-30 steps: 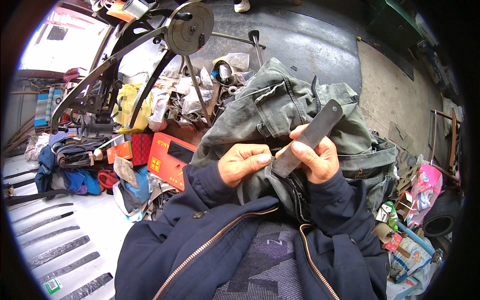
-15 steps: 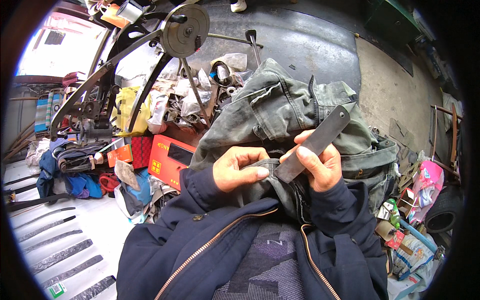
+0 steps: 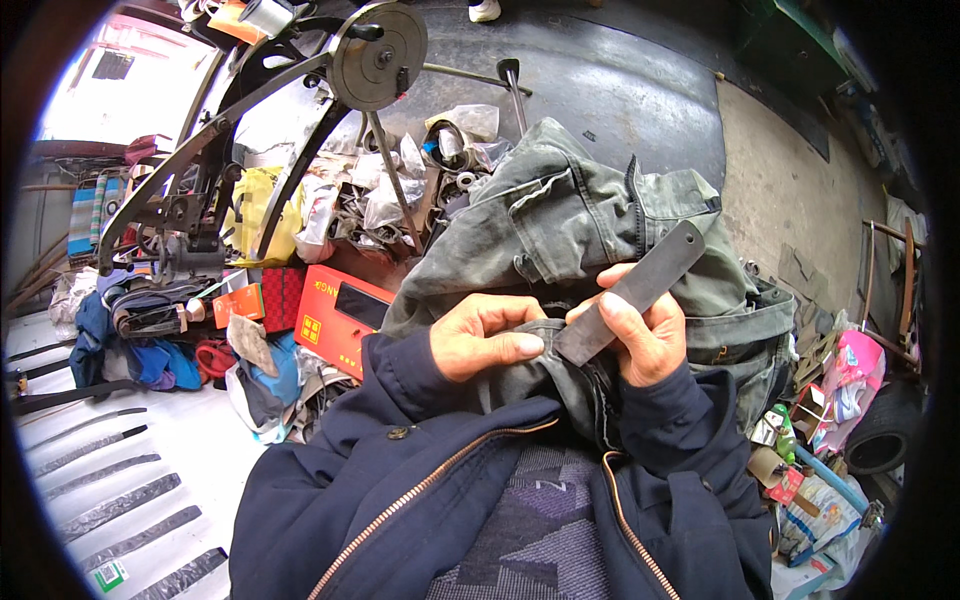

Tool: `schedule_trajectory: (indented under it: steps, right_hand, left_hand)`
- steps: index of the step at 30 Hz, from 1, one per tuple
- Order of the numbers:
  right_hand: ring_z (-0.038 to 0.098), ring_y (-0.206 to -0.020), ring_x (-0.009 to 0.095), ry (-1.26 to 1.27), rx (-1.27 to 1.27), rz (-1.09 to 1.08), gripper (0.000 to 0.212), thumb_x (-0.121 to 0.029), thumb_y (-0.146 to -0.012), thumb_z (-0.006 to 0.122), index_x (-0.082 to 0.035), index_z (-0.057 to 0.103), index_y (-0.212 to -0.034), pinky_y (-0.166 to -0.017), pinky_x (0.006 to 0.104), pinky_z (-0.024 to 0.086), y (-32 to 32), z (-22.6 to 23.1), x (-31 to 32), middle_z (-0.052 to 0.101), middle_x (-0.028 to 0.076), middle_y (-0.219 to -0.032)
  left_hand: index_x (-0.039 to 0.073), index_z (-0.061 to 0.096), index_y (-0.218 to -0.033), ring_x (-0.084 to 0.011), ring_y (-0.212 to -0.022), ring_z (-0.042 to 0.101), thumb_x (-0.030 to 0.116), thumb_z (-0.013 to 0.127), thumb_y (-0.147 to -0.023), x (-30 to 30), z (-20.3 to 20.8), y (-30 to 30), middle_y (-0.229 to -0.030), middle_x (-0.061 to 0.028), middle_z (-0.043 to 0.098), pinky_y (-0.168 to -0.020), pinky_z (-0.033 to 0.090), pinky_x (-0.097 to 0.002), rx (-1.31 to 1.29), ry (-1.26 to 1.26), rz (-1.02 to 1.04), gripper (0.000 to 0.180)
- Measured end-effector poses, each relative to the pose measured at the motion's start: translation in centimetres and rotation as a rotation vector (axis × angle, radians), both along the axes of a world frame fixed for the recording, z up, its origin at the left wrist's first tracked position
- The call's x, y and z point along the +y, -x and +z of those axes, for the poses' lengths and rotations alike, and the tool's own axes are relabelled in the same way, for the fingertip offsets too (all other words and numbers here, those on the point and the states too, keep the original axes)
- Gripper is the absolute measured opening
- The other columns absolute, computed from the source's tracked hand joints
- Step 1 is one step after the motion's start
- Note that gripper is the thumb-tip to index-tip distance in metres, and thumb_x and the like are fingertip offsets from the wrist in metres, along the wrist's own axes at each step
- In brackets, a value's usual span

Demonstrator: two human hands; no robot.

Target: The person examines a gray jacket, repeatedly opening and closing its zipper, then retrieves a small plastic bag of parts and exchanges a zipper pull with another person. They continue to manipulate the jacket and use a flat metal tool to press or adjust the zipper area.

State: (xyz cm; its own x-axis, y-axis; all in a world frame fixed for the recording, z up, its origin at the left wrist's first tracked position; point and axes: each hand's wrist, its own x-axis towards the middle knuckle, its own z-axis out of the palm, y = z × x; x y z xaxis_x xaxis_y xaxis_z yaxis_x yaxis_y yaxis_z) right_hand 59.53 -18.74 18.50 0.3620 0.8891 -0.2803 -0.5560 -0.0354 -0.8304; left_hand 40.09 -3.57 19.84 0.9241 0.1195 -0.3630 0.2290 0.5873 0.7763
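A worn grey-green jacket with pockets and a dark zip [image 3: 545, 215] lies bunched across my lap. My left hand [image 3: 487, 338] pinches a folded edge of its cloth between thumb and fingers. In my right hand [image 3: 645, 325] is a flat dark metal blade [image 3: 655, 275], with a small hole near its upper end. Its lower, slanted end meets the cloth close to my left fingertips, by a seam. The fingers of my right hand behind the blade are partly hidden, and whether they also grip the cloth I cannot tell.
A hand-cranked sewing machine with a large wheel [image 3: 378, 55] stands at the upper left. Beside my left arm sit a red box [image 3: 335, 315] and piled cloth [image 3: 165, 365]. Dark strips [image 3: 120, 505] lie on a white surface. Bags and a black tyre [image 3: 885, 430] are at the right.
The whole view has shifted slightly. Both hands keep nearly the same hold on the cloth and the blade, whose tip stays by the same seam.
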Motion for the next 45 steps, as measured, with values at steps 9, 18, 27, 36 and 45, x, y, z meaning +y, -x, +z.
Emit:
schedule_trajectory:
  steps: [9,18,27,36,45]
  right_hand:
    - [0.076,-0.093,0.025,0.001,0.010,0.043,0.031,-0.013,-0.104,0.067,0.000,0.057,-0.131,-0.089,0.0386,0.060,-0.2,0.1,0.1,0.078,0.018,-0.101]
    - [0.077,-0.095,0.024,-0.063,0.057,0.054,0.028,-0.007,-0.104,0.069,0.000,0.060,-0.130,-0.090,0.0378,0.060,-0.2,-0.5,0.1,0.079,0.018,-0.102]
    - [0.077,-0.094,0.023,-0.059,0.063,0.055,0.028,-0.008,-0.103,0.070,0.000,0.061,-0.128,-0.090,0.0374,0.060,-0.2,-0.4,0.3,0.078,0.017,-0.101]
    - [0.077,-0.092,0.023,-0.030,0.093,0.088,0.030,-0.010,-0.103,0.070,0.000,0.061,-0.130,-0.088,0.0379,0.061,-0.6,-0.5,0.5,0.079,0.017,-0.102]
    - [0.077,-0.095,0.023,-0.005,0.107,0.058,0.030,-0.010,-0.104,0.070,0.000,0.061,-0.131,-0.090,0.0377,0.061,-0.4,-0.4,0.4,0.079,0.016,-0.103]
  left_hand:
    - [0.000,0.069,-0.109,-0.0056,-0.092,0.057,0.025,0.070,-0.104,-0.2,-0.8,0.3,-0.099,0.0017,0.069,-0.085,0.044,-0.0244,-0.022,-0.006,0.024,0.025]
    - [0.004,0.069,-0.106,-0.0029,-0.088,0.052,0.026,0.070,-0.106,0.0,-0.7,0.2,-0.096,0.0067,0.064,-0.080,0.041,-0.0226,0.004,0.002,0.033,0.022]
    - [0.004,0.069,-0.108,-0.0028,-0.088,0.052,0.027,0.070,-0.106,-0.1,-0.7,0.0,-0.096,0.0065,0.064,-0.080,0.041,-0.0221,0.006,-0.033,0.051,0.023]
    - [0.004,0.068,-0.107,-0.0032,-0.089,0.052,0.028,0.070,-0.107,-0.1,-0.8,0.1,-0.096,0.0064,0.063,-0.081,0.041,-0.0228,-0.003,0.018,0.032,0.024]
    - [0.004,0.067,-0.106,-0.0037,-0.090,0.051,0.029,0.068,-0.108,-0.1,-0.7,0.0,-0.096,0.0067,0.062,-0.083,0.041,-0.0233,-0.013,-0.016,0.018,0.025]
